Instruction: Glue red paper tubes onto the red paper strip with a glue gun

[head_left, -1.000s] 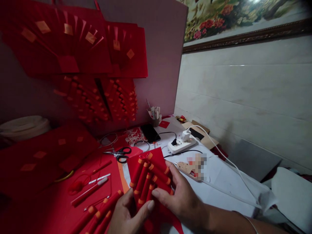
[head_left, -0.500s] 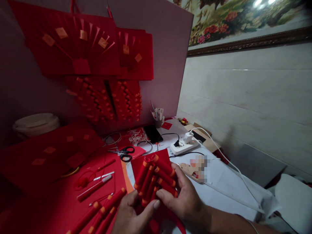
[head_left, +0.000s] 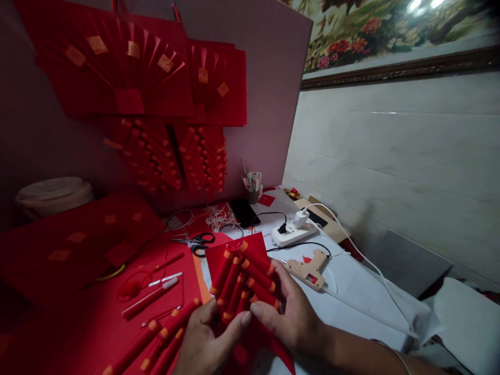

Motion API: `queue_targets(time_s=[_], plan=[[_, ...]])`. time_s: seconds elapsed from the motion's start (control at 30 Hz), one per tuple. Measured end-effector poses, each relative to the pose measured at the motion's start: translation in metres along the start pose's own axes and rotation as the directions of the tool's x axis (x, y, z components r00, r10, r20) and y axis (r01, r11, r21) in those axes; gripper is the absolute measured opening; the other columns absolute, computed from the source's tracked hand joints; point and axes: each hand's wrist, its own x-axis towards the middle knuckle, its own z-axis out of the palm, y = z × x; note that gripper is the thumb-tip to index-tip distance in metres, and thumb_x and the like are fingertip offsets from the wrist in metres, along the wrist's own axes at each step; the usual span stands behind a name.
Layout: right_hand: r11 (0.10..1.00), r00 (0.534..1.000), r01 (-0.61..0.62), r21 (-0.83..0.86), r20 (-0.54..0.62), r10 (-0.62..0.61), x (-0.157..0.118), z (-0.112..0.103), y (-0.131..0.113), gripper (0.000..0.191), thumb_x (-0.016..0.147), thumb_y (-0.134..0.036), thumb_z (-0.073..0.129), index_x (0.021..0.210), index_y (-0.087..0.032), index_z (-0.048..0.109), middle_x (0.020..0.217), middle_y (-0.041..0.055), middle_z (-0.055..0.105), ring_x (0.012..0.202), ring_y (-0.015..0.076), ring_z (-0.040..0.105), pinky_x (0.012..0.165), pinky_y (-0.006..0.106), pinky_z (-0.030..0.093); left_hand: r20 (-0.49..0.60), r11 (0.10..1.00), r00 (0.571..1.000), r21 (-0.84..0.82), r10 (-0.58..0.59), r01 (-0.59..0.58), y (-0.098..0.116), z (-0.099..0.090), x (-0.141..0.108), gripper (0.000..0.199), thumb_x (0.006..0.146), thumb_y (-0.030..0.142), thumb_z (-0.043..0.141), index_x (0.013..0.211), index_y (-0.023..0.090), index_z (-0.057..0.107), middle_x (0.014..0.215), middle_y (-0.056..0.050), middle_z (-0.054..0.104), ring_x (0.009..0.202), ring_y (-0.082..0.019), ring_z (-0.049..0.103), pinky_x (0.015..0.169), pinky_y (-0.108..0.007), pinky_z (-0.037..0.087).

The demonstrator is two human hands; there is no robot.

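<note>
Gripping the rolls (head_left: 255, 273) at the bottom centre of the frame with the left hand (head_left: 209, 333) at their lower left and the right hand (head_left: 292, 312) at their lower right, both closed around the edges, thumbs at the front, nearly meeting. Red with orange bands, slanting in two rows against a red card (head_left: 219, 255). At lower left, near the left hand, more banded tubes (head_left: 135, 346) in a loose group, then a pen (head_left: 150, 300) just above. Right of the right hand, on the white-covered part of the counter (head_left: 351, 291), a glue gun (head_left: 307, 271). Farther back, around the middle, scissors (head_left: 201, 245) with black handles, a power strip (head_left: 291, 236), a dark phone (head_left: 244, 213) and a cup (head_left: 253, 197) of sticks. Beyond, at upper left, pleated red fans (head_left: 130, 78) with orange squares; at upper right, a framed floral picture (head_left: 351, 41).
</note>
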Motion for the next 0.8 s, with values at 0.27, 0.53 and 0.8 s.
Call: queue_targets(time_s=[0.27, 0.53, 0.8], plan=[[1.000, 1.000, 0.009, -0.001, 0.022, -0.009, 0.001, 0.000, -0.002, 0.045, 0.088, -0.022, 0.071, 0.130, -0.025, 0.053, 0.119, 0.0080, 0.070, 0.106, 0.0232, 0.069, 0.095, 0.039, 0.055, 0.004, 0.996, 0.996, 0.021, 0.086, -0.086, -0.013, -0.001, -0.002, 0.029, 0.081, 0.045, 0.076, 0.098, 0.022, 0.080, 0.088, -0.004, 0.083, 0.081, -0.026, 0.078, 0.073, -0.027, 0.062], [0.999, 0.999, -0.041, -0.020, 0.001, 0.041, 0.000, 0.002, -0.009, 0.044, 0.083, -0.028, 0.078, 0.121, -0.023, 0.058, 0.108, 0.0068, 0.072, 0.097, 0.0225, 0.069, 0.091, 0.037, 0.055, 0.018, 0.996, 0.997, -0.042, 0.073, -0.072, -0.018, 0.000, -0.003, 0.025, 0.080, 0.044, 0.078, 0.095, 0.024, 0.081, 0.089, -0.004, 0.083, 0.081, -0.026, 0.078, 0.072, -0.027, 0.063], [0.999, 0.999, -0.041, 0.021, 0.007, 0.041, 0.002, 0.003, 0.000, 0.042, 0.084, -0.031, 0.078, 0.120, -0.023, 0.057, 0.104, 0.0066, 0.072, 0.096, 0.0228, 0.069, 0.089, 0.037, 0.055, -0.002, 0.990, 0.991, -0.034, 0.134, -0.134, -0.012, 0.001, 0.000, 0.024, 0.078, 0.044, 0.079, 0.090, 0.023, 0.081, 0.084, -0.005, 0.083, 0.077, -0.028, 0.078, 0.068, -0.028, 0.063]])
